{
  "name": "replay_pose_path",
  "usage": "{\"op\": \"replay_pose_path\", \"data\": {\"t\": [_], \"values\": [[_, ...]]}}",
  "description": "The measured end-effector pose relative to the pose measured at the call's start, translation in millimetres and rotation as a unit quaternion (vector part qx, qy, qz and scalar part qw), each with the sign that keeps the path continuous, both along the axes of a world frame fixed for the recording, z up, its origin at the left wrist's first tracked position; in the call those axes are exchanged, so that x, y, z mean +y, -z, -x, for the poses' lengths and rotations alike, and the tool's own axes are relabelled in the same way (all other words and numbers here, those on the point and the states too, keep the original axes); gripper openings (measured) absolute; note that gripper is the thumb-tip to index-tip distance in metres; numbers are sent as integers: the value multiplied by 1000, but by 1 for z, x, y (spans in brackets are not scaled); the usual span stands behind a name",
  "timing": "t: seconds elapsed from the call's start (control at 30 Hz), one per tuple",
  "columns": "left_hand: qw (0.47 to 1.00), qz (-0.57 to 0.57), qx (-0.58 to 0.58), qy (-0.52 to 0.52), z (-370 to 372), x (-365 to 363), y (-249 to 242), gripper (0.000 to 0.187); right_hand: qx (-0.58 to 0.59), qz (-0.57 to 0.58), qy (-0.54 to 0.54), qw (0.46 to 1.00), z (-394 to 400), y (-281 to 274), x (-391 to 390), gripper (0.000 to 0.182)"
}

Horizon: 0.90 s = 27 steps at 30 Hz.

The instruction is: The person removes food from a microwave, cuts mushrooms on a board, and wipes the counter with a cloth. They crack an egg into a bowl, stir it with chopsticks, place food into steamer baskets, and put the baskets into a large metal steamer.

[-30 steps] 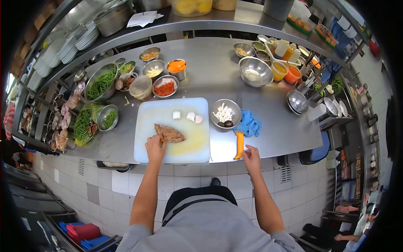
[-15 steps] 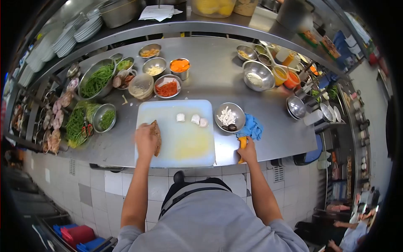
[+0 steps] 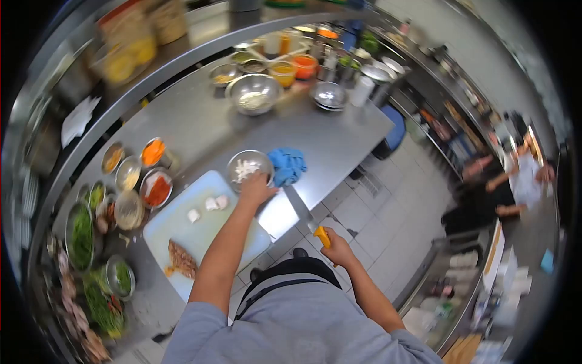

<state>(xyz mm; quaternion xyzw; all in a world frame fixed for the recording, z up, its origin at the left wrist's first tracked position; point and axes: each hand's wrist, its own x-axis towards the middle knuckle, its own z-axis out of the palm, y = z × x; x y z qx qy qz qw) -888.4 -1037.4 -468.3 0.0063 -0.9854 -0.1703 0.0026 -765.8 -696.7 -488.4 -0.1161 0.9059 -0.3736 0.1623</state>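
Observation:
My right hand (image 3: 339, 247) is closed around the yellow handle of a knife (image 3: 298, 204), held off the table's front edge with its blade pointing up toward the blue cloth (image 3: 287, 166). My left hand (image 3: 257, 189) reaches over the near rim of a metal bowl (image 3: 232, 162) with white strips (image 3: 245, 168) in it. Its thumb is spread to the side; the fingertips are partly hidden in the bowl. A brown, meat-like piece (image 3: 182, 258) rests on the white cutting board (image 3: 233, 233), with orange bits beside it. Several small white chunks (image 3: 212, 204) lie farther up the board.
Bowls of shredded red food (image 3: 157, 189), orange slices (image 3: 154, 153) and green beans (image 3: 80, 235) stand at the left. Another large metal bowl (image 3: 254, 94) sits farther back, near stacked bowls (image 3: 329, 95). A shelf edge (image 3: 200, 56) runs above the table. Another person (image 3: 526, 182) is at the far right.
The view has swung to the right. My left hand has left the brown piece and moved to the bowl. My right hand has lifted the knife from beside the cloth, exposing its blade.

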Motion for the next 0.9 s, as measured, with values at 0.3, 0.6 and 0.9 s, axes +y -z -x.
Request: {"op": "replay_pose_path", "data": {"t": [0.3,0.6,0.9], "values": [[993,18,97,64,6,3,43,51,-56,46,30,997,-79,-2,39,72],[983,2,170,72,12,-16,35,50,-98,281,15,955,-46,26,38,69],[989,-4,132,72,23,-42,7,52,28,97,-51,994,55,-38,12,67]]}}
